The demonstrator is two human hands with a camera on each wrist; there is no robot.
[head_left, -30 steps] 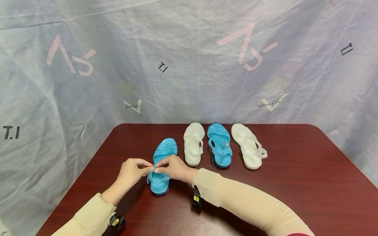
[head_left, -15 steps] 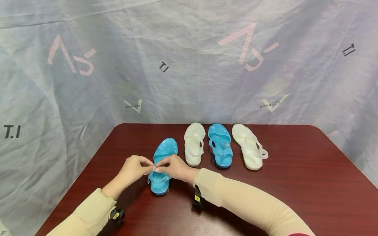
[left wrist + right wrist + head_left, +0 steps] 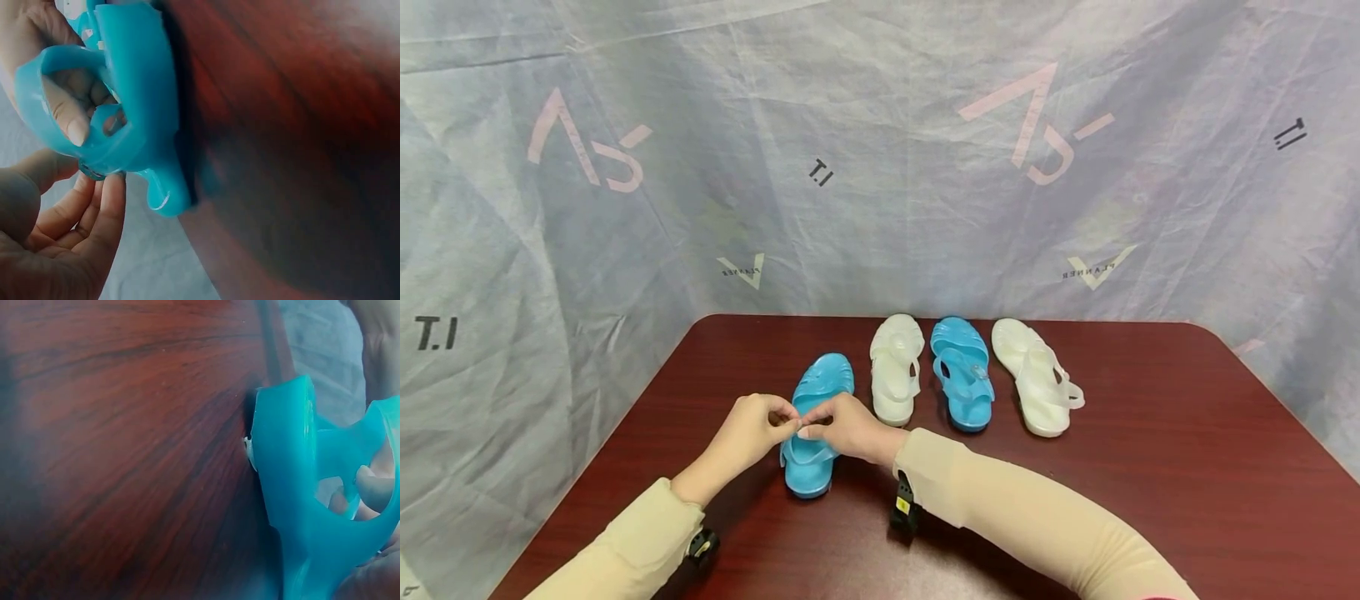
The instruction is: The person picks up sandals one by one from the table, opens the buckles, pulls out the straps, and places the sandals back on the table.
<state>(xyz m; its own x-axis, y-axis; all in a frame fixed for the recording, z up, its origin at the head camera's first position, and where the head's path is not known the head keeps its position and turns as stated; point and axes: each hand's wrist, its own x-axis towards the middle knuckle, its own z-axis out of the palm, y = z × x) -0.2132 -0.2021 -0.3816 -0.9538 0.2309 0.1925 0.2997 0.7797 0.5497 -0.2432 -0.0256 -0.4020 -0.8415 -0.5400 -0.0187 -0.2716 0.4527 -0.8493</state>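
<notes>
A blue jelly sandal (image 3: pixel 808 479) lies sole down on the table's left half, toe pointing away. Over its ankle strap (image 3: pixel 31 94), both hands meet with their fingertips close together. My left hand (image 3: pixel 748 429) pinches the strap at a small buckle (image 3: pixel 92 172) on the sandal's outer side, thumb against fingers. From the other side my right hand (image 3: pixel 853 429) pinches the strap, its thumb (image 3: pixel 72 125) showing through the strap loop in the left wrist view. The strap's end is hidden between the fingertips.
Behind and to the right stand a white sandal (image 3: pixel 893 408), a second blue sandal (image 3: pixel 970 412) and another white sandal (image 3: pixel 1047 417) in a row. The dark red table (image 3: pixel 1150 467) ends at a grey printed cloth (image 3: pixel 880 208).
My left hand has shifted slightly to the right and its wrist has turned a little. My right hand holds nearly the same place, and the sandals stay put.
</notes>
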